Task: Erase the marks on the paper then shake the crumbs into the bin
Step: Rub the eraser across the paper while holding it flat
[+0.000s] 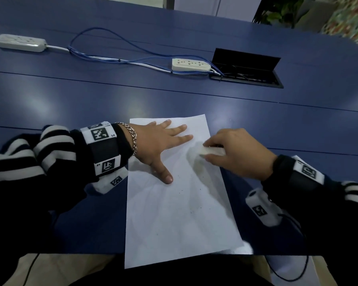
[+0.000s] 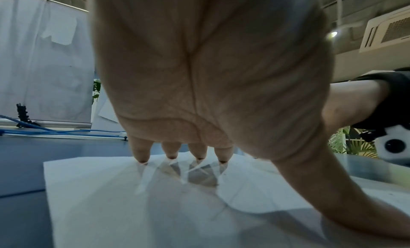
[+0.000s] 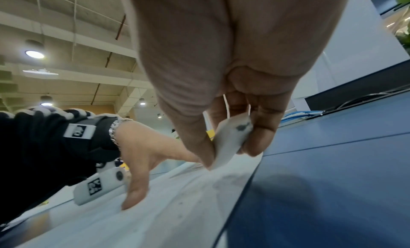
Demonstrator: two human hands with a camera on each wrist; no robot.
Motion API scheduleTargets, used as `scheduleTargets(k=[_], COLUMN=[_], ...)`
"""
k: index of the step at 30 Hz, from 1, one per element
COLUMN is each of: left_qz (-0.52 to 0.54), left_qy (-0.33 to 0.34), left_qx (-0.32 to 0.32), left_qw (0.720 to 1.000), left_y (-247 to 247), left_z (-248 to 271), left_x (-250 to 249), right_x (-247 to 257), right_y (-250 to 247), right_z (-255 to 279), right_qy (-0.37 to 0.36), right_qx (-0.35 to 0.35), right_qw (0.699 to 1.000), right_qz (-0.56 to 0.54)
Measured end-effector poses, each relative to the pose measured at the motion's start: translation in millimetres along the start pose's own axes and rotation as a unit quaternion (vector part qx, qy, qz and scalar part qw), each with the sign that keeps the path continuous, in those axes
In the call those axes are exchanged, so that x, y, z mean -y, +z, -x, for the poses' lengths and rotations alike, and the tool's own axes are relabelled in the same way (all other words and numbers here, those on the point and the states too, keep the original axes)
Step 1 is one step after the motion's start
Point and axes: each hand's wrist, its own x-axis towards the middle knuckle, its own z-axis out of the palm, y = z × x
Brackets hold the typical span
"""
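Observation:
A white sheet of paper (image 1: 178,219) lies on the blue table (image 1: 194,96), its near end hanging over the front edge. My left hand (image 1: 159,141) presses flat on the sheet's far left part, fingers spread and straight; in the left wrist view its fingertips (image 2: 142,158) touch the paper (image 2: 111,199). My right hand (image 1: 236,153) pinches a white eraser (image 1: 212,151) against the sheet near its right edge. In the right wrist view the eraser (image 3: 230,139), bearing a grey smudge, sits between thumb and fingers, its tip on the paper (image 3: 155,208). Small dark crumbs (image 1: 194,209) dot the sheet. No bin is in view.
Two white power strips (image 1: 20,42) (image 1: 191,64) with blue and white cables (image 1: 112,56) lie across the far table. An open black cable box (image 1: 246,69) is set into the table at the far right. Plants stand beyond the far edge.

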Motion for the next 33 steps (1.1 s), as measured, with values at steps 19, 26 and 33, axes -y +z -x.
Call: scheduleTargets(k=[19,26,33], left_qz=[-0.013,-0.021,-0.013], left_qy=[-0.019,-0.021,-0.028], left_qx=[0.019,0.017,0.018], left_qw=[1.0,0.999,0.999], left_y=[-3.8,-4.5,-4.1], left_z=[-1.7,-1.9,-0.5], left_x=[-5.1,-6.2,-7.2], right_x=[39.0,19.7,34.0], right_y=[13.5,0.3,6.9], right_z=[-8.1,-23.4,-14.3], right_qy=[-0.09,-0.013,-0.055], right_qx=[-0.012,-0.02,-0.005], right_qw=[0.988,0.992,0.995], right_qz=[0.122,0.124,0.087])
